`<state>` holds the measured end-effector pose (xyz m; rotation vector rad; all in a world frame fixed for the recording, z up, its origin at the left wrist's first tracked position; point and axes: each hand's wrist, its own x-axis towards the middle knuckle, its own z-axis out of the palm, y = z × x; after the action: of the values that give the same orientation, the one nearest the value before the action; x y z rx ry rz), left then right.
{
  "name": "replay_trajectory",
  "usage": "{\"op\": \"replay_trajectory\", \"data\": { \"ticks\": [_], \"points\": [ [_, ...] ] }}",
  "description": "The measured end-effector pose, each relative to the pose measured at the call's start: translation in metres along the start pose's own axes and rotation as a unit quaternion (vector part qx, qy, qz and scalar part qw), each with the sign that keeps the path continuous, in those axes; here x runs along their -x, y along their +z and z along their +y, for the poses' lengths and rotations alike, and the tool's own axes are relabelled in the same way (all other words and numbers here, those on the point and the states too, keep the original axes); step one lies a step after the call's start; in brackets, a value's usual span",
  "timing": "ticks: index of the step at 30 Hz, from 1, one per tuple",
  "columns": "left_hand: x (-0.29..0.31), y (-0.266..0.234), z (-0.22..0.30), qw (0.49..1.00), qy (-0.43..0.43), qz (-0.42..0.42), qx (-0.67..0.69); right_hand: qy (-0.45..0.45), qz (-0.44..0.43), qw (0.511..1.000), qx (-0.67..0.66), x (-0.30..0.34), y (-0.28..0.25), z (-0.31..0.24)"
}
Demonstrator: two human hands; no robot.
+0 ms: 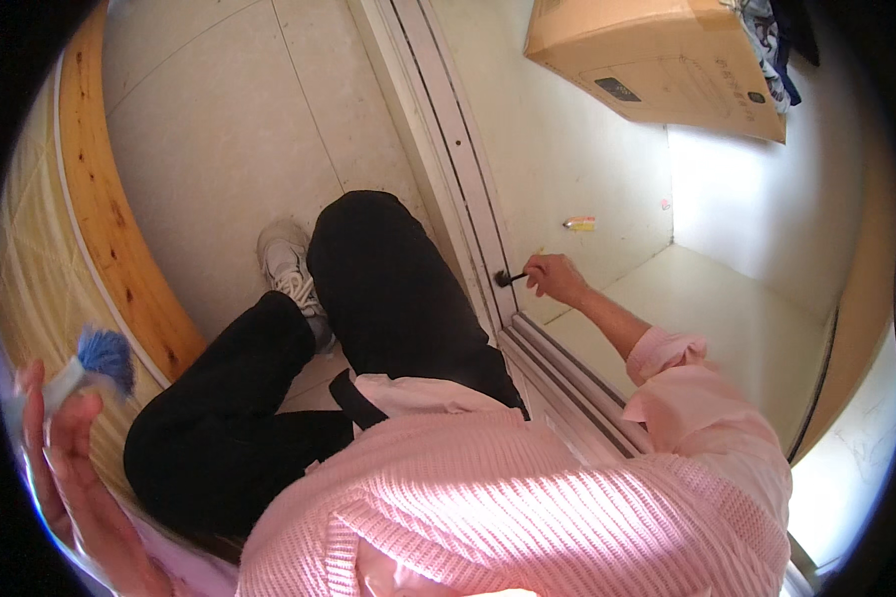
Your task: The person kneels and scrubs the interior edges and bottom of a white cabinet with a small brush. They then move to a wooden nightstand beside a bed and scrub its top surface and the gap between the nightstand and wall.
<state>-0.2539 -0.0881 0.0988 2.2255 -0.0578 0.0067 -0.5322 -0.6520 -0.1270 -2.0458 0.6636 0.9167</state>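
I'm standing in what's looking like a home bedroom, a wood-railed bed (116, 234) lying left of the door track (455, 142), a cardboard box (657, 65) right.

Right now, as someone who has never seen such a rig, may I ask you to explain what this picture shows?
Of course. There is no machine here, only a person's two bare hands. The single picture comes from the left one of two wide fisheye cameras worn on the head, looking down, so straight edges bend near the rim.

The left hand holds a blue-bristled brush in the air. The right hand holds a small dark brush, its bristles at a grooved track. Beyond the track is a pale compartment, where a cardboard box sits with cloth at one end. The black trousers are the wearer's own.
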Motion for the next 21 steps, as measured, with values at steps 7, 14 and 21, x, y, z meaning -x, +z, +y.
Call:
{"op": "replay_trajectory", "data": {
  "ticks": [7, 14, 21],
  "points": [
    [0.056, -0.002, 0.03, 0.994, -0.024, -0.04, 0.094, 0.039, 0.061, 0.994, -0.078, -0.015, -0.032, -0.107],
    [0.041, -0.007, 0.061, 0.961, 0.004, -0.089, 0.262, 0.047, 0.182, 0.98, -0.062, -0.002, -0.05, -0.238],
    [0.033, -0.003, 0.045, 0.984, 0.039, -0.093, 0.145, 0.092, 0.158, 0.983, -0.021, 0.002, -0.033, -0.257]
  ]
}}
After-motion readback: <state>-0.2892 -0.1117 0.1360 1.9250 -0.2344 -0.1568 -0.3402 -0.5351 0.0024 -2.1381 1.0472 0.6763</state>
